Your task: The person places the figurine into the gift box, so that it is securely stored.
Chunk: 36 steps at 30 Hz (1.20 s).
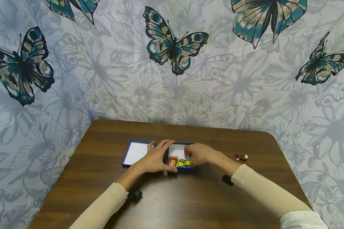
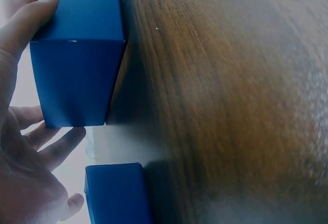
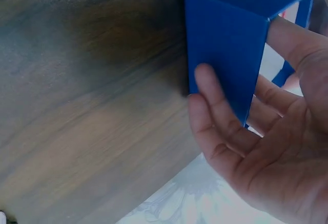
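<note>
A blue box with a white inside stands near the table's middle, holding several small toy figures. One is a red-and-tan figure; beside it are yellow figures with goggle-like eyes. My left hand holds the box's left end, thumb on the near wall and fingers toward the far side. My right hand reaches into the right end, its fingertips by the rightmost yellow figure. In the right wrist view two fingers lie along the outer wall; what the inner fingers hold is hidden.
Left of the box lies a blue-edged lid, white inside up, partly behind my left hand. A small brown figure lies on the wooden table at the right. A butterfly-patterned cloth hangs behind the table.
</note>
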Available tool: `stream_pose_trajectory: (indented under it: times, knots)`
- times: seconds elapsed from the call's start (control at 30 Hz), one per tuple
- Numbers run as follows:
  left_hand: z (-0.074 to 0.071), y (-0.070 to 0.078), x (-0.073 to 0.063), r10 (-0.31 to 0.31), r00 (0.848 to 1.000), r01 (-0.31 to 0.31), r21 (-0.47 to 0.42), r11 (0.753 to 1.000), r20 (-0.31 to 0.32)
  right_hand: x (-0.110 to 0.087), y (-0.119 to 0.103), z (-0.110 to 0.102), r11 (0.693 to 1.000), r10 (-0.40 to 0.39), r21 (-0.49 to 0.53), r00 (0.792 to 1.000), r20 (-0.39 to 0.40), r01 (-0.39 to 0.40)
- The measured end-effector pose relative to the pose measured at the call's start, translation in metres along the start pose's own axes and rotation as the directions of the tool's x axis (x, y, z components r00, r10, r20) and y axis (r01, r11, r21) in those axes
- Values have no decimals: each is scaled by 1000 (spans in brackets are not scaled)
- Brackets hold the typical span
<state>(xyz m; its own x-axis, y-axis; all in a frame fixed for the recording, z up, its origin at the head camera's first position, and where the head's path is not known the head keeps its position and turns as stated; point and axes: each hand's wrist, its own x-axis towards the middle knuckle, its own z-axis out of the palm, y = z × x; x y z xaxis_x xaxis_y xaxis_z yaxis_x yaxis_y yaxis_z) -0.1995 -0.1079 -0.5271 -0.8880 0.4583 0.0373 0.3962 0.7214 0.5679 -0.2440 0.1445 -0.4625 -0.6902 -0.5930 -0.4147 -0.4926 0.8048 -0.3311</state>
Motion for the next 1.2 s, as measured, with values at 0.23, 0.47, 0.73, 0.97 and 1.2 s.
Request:
stream_pose_trajectory:
  times: [0.23,0.47,0.73,0.97,1.2]
  knots:
    - [0,0,0,-2,1000,2,-3,1000,-3,-10,15,3,984,-133,102,984,-119,146]
    - [1,1,0,-17,1000,17,1,1000,8,-30,31,14,930,-189,249,932,-308,271]
    - [0,1,-1,-24,1000,24,1,1000,8,-50,56,24,899,-73,354,887,-456,257]
    - [0,1,-2,-19,1000,19,3,1000,0,-64,79,32,897,62,413,881,-470,158]
    - [2,1,-2,-19,1000,19,7,1000,8,-79,102,40,900,129,423,862,-491,106]
